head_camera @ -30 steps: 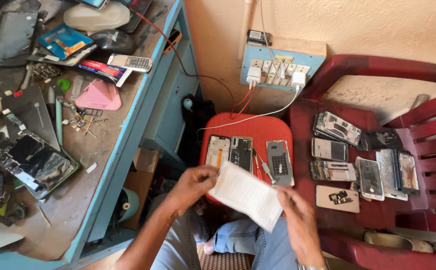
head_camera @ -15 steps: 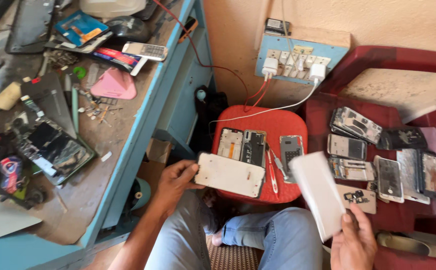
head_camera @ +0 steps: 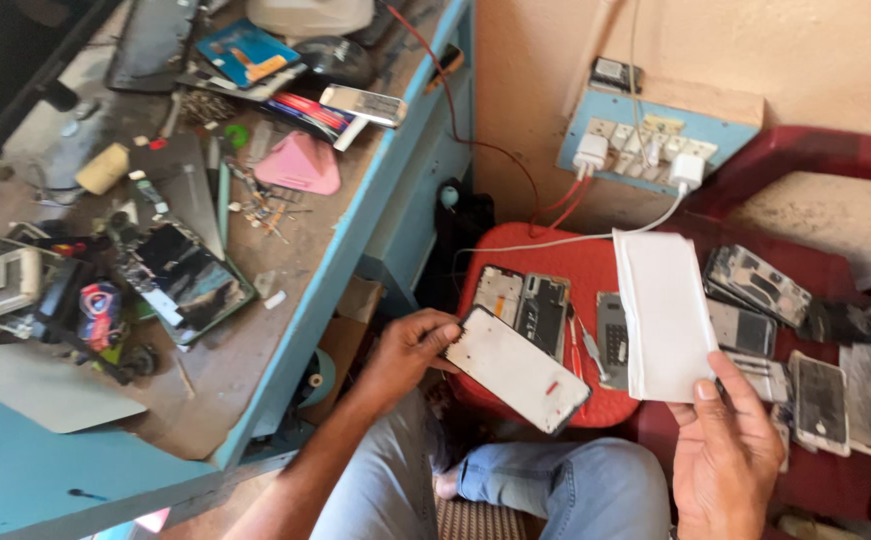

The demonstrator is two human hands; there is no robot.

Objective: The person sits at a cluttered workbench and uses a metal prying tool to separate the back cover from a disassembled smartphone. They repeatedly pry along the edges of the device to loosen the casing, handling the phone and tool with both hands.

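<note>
My left hand (head_camera: 408,348) grips one end of a flat white phone screen panel (head_camera: 516,368) with a dark rim, held tilted over my knees. My right hand (head_camera: 724,450) holds a white flat sleeve or packet (head_camera: 664,312) upright by its lower edge, out to the right. Both things hang in front of a red stool (head_camera: 578,270) that carries several opened phone bodies (head_camera: 526,302).
A blue-edged workbench (head_camera: 286,330) at the left is littered with phone parts, a cracked dark screen (head_camera: 188,280), a pink wedge (head_camera: 301,165) and tools. A wall socket board (head_camera: 646,145) with white chargers is behind the stool. A red plastic chair (head_camera: 816,160) holds several dismantled phones (head_camera: 756,285).
My hands have drawn apart: the white panel stays in my left hand, the white sleeve has moved right and up in my right hand. The view has shifted left.
</note>
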